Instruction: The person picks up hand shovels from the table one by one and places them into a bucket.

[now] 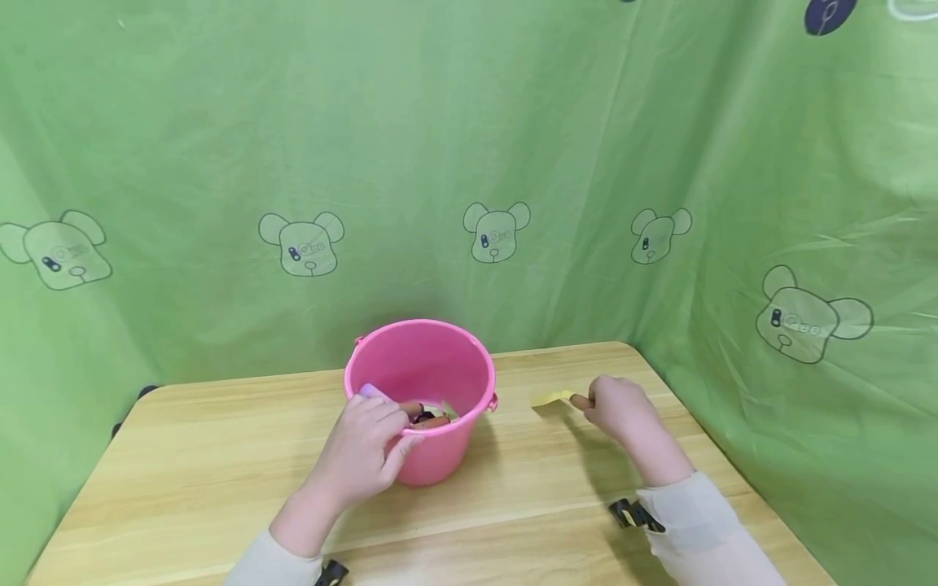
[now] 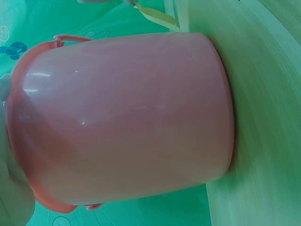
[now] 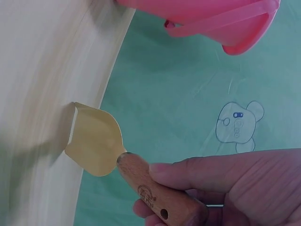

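Observation:
A pink bucket (image 1: 440, 460) stands upright on the wooden table. My left hand (image 1: 362, 448) grips its near rim, fingers over the edge and thumb on the outside. Inside the bucket lie tools with wooden handles (image 1: 431, 422), and a purple piece (image 1: 371, 391) shows beside my left fingers; their lower parts are hidden. To the right of the bucket, my right hand (image 1: 623, 407) holds a small yellow garden shovel (image 3: 96, 139) by its wooden handle (image 3: 157, 190). The shovel's blade points left, its tip at or just above the tabletop; contact is unclear.
The light wood table (image 1: 183, 488) has a rounded far corner at the right. Green curtains (image 1: 440, 122) with bear-face prints hang close behind it and along its right side. The bucket's pink handle (image 3: 221, 19) hangs down against its side.

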### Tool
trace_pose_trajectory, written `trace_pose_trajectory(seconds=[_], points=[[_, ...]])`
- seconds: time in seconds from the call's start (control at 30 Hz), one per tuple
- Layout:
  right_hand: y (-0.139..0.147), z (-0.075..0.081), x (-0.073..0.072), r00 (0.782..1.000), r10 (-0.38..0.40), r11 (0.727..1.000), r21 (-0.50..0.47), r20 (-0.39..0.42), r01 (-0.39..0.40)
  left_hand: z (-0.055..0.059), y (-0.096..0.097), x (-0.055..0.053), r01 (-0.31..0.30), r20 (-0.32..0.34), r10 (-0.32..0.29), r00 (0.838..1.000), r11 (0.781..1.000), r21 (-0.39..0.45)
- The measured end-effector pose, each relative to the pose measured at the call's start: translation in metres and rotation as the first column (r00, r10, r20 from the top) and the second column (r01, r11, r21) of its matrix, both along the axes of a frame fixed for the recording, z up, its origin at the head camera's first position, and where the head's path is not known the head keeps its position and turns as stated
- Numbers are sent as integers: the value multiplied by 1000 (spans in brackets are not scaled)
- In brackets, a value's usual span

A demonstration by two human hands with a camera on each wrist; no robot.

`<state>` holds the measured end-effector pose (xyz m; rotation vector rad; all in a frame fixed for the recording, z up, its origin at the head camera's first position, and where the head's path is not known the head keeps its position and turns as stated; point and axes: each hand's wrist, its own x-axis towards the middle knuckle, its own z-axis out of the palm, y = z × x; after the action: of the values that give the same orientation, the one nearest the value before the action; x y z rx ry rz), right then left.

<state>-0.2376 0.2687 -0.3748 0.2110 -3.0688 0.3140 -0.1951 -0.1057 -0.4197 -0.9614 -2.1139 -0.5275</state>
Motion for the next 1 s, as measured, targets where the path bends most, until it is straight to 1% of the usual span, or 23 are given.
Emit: trace_pose_trajectory(seconds=[0.23,0.4,0.47,0.63,0.83,1.0], points=[[-12,5,-2,999,47,997,59,-6,-47,-1,0,1,4,-6,-4,1000,1000,9],[-21,10,-1,997,77,993,95,-20,-75,-1,0,2,-2,17,2,1000,1000,5],[-25,12,-1,997,81,991,105,-13,-79,-1,0,2,-5,22,5,1000,1000,2],[-32,17,2,997,82,991,106,16,-83,0,0,2,-7,27,7,1000,1000,0],[-39,21,4,993,118,984,132,2,-118,-1,0,2,-8,34,8,999,1000,-2],[-43,25,4,990,137,981,137,19,-139,0,1,1,4,16,-4,1000,1000,8]])
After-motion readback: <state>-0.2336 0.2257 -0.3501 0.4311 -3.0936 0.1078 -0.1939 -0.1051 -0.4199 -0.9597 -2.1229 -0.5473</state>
